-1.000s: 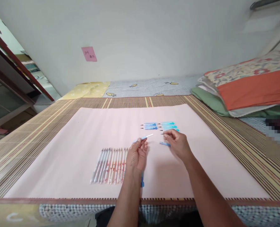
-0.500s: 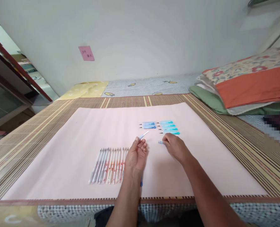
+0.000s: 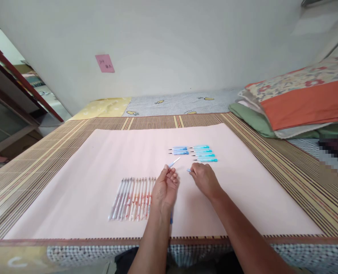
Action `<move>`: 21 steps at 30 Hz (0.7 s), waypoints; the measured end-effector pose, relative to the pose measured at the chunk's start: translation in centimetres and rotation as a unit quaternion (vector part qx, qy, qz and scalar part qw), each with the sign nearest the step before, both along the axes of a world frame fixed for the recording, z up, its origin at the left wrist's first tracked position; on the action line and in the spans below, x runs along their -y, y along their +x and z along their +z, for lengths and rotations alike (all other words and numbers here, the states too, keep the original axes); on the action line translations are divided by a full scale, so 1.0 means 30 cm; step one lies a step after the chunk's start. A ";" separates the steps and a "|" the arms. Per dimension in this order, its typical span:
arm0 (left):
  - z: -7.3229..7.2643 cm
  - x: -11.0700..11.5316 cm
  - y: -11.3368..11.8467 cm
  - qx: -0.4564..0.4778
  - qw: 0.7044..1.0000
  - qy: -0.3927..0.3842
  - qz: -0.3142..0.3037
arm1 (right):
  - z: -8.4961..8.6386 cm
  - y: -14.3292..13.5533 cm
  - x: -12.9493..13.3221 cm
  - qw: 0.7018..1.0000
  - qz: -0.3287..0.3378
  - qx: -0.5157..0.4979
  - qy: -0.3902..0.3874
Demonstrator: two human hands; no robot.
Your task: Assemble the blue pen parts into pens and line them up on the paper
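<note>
Between the thumb and fingers of my left hand (image 3: 165, 187) is a slim pen barrel (image 3: 174, 162), light blue below and white at its upper end, pointing up and right. My right hand (image 3: 206, 179) pinches a small light-blue pen part (image 3: 188, 170), mostly covered by the fingers. A small gap separates the two pieces. Beyond my hands lie several short blue pen pieces (image 3: 181, 153) with dark tips, beside a column of similar turquoise pieces (image 3: 205, 155). Left of my left forearm, several clear-and-white patterned pens (image 3: 132, 199) lie side by side. A dark-blue end (image 3: 171, 218) peeks out behind that forearm.
Pink paper (image 3: 72, 182) covers much of a striped bamboo mat (image 3: 274, 167). Folded bedding (image 3: 302, 106), orange and green, is piled at the right. A plain wall (image 3: 169, 45) with a pink note (image 3: 105, 63) rises behind.
My right hand has moved a little left, bringing the light-blue part closer to the barrel. My left hand stays almost in place. The view has shifted slightly.
</note>
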State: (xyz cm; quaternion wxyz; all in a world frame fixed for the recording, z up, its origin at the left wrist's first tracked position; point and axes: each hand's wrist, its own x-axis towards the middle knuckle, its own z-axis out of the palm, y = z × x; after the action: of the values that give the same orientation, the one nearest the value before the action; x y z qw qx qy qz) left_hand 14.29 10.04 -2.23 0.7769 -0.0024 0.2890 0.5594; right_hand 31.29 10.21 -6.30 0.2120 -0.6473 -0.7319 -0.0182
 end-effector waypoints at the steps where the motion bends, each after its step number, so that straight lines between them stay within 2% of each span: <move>1: 0.000 0.000 0.000 0.001 1.000 0.002 0.000 | -0.004 -0.001 -0.002 1.000 -0.001 -0.009 0.008; 5: 0.000 0.000 0.001 -0.002 1.000 0.004 0.000 | -0.010 0.008 -0.004 0.994 -0.003 -0.103 0.025; 8: 0.004 0.001 0.001 -0.002 1.000 0.003 -0.001 | -0.007 0.016 -0.003 0.964 -0.008 -0.266 0.017; 10: 0.005 0.002 0.002 -0.005 1.000 0.003 0.001 | 0.000 0.008 -0.004 0.911 -0.017 -0.411 0.014; 12: 0.004 0.003 0.005 -0.014 1.000 -0.005 0.009 | 0.015 -0.020 -0.002 0.838 -0.026 -0.544 0.009; 14: 0.004 0.003 0.010 -0.019 0.999 -0.020 0.019 | 0.040 -0.072 0.009 0.774 -0.024 -0.633 0.002; 15: 0.005 0.003 0.013 -0.016 0.999 -0.025 0.025 | 0.056 -0.106 0.019 0.754 -0.019 -0.657 0.001; 18: 0.006 0.003 0.020 0.014 0.998 -0.015 0.061 | 0.104 -0.219 0.062 0.739 0.000 -0.673 0.026; 21: 0.007 0.007 0.023 0.039 0.995 -0.013 0.092 | 0.134 -0.308 0.106 0.757 0.032 -0.649 0.066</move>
State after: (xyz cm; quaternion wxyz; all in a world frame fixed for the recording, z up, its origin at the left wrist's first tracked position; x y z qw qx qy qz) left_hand 14.99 9.82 -2.01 0.7326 -0.0609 0.2646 0.6242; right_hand 22.05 7.02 -2.29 0.6788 -0.4645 -0.4362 0.3648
